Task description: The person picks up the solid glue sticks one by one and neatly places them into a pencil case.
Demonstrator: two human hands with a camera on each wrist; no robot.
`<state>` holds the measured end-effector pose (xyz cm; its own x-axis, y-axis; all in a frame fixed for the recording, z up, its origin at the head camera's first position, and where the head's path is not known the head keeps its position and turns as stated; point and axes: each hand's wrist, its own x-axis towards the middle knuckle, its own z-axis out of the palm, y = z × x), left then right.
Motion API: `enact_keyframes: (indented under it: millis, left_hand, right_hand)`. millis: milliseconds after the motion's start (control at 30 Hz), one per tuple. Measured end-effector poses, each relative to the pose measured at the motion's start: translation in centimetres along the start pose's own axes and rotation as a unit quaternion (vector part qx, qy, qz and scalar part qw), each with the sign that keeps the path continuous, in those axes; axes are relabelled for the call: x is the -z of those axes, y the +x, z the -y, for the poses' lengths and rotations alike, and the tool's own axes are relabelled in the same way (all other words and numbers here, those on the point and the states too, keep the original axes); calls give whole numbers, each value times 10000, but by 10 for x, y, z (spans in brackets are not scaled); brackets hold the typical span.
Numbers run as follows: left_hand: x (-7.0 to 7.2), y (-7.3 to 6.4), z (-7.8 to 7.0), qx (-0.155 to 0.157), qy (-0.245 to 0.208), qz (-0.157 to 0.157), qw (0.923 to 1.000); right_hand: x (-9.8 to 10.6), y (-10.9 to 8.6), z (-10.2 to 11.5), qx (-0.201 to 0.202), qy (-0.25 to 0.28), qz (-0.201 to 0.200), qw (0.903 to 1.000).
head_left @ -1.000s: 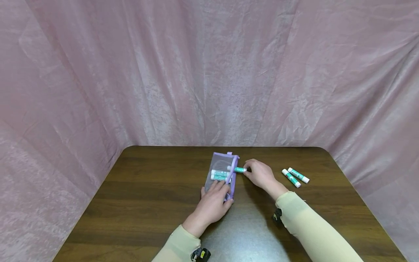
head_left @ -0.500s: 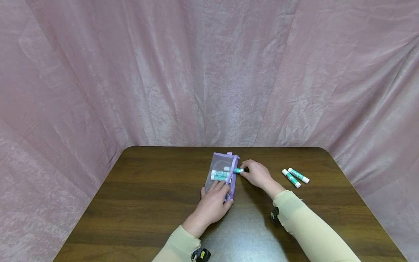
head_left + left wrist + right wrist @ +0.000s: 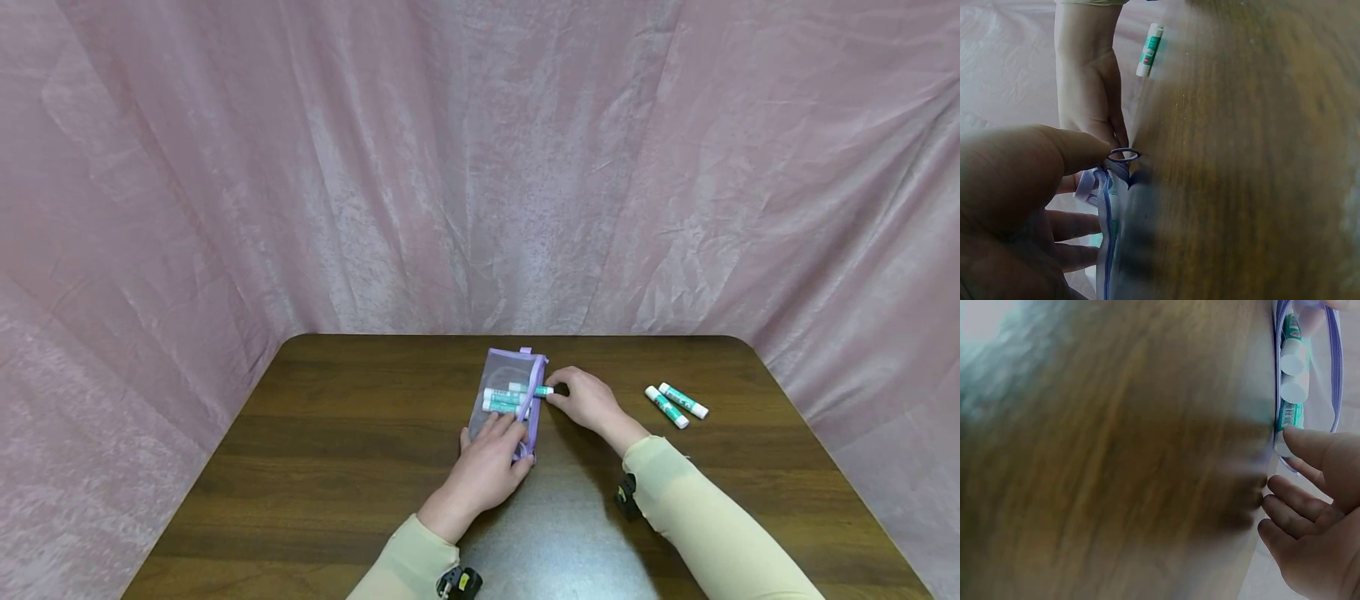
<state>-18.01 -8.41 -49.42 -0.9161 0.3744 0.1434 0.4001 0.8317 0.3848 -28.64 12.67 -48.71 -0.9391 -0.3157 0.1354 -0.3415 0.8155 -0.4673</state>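
Note:
A purple-edged mesh zip pouch [image 3: 501,367] lies on the table, its zipped side facing right and gaping. Inside are two white-and-green glue sticks [image 3: 504,397], seen through the mesh. My left hand [image 3: 483,467] holds the near end of the pouch, fingers over the mesh and thumb by the zip corner, near a small ring [image 3: 1125,154]. At the opening, my right hand [image 3: 588,400] pinches the end of another glue stick [image 3: 1289,416] between thumb and index finger. Most of that stick is inside the pouch; its other fingers stay loosely bent above the table.
Two more glue sticks, a nearer one [image 3: 666,407] and a farther one [image 3: 684,401], lie side by side to the right of my right hand. The brown wooden table [image 3: 337,467] ends at a pink curtain [image 3: 480,208] behind.
My right hand has moved slightly left, sliding its glue stick deeper into the pouch. My left hand, the pouch and the two loose glue sticks stay where they were.

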Motion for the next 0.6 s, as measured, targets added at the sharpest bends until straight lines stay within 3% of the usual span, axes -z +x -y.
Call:
enact_keyframes:
  millis: [267, 600]
  left_hand:
    - [-1, 0, 1, -41, 27, -5, 10000]
    - [-1, 0, 1, -56, -5, -34, 10000]
  right_hand:
    - [0, -3, -7, -24, -1, -70, 10000]
    - [-1, -1, 1, -66, -55, -201, 9998]
